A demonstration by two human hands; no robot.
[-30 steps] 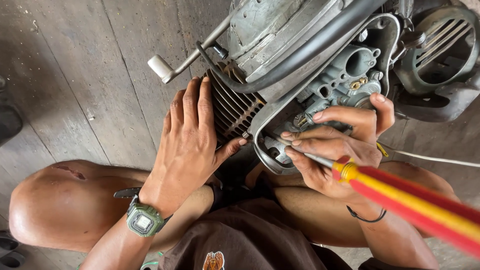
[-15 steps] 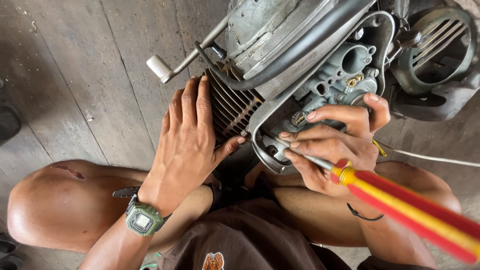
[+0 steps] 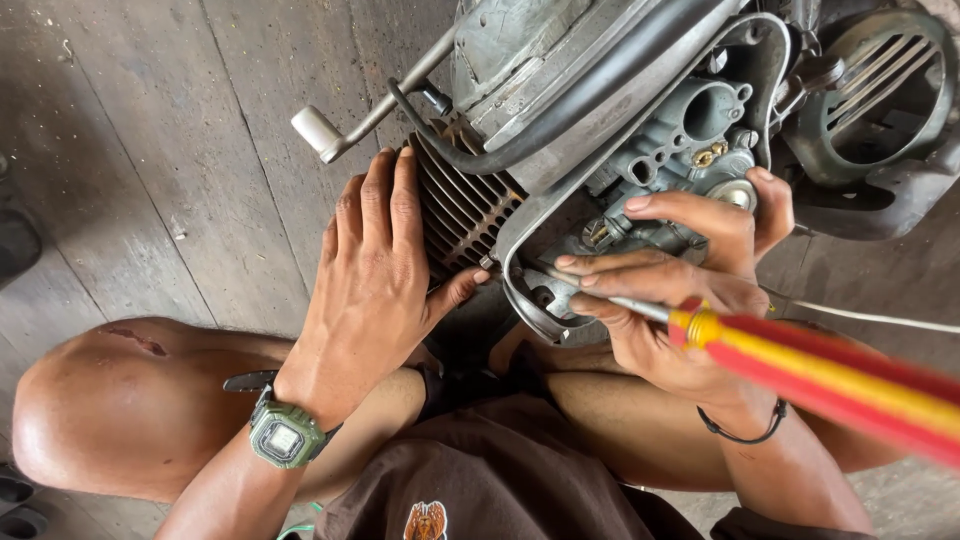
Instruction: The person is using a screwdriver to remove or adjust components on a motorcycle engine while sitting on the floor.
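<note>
Soft daylight, even, no hard glare. Deep shadow under the grey finned metal engine (image 3: 560, 130), toward the lap. Red-and-yellow plastic screwdriver handle (image 3: 830, 375) right of the engine is blurred, too close to the lens. Worn grey wooden floorboards (image 3: 150, 150) left of it sharp.

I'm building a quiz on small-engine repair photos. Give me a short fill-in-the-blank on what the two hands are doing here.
1. The left hand lies flat on the engine's cooling ____.
2. The screwdriver in the right hand has a red and ____ handle.
3. The left wrist bears a green ____.
4. The person sits on a floor of wooden ____.

Missing words: fins; yellow; watch; planks
</note>
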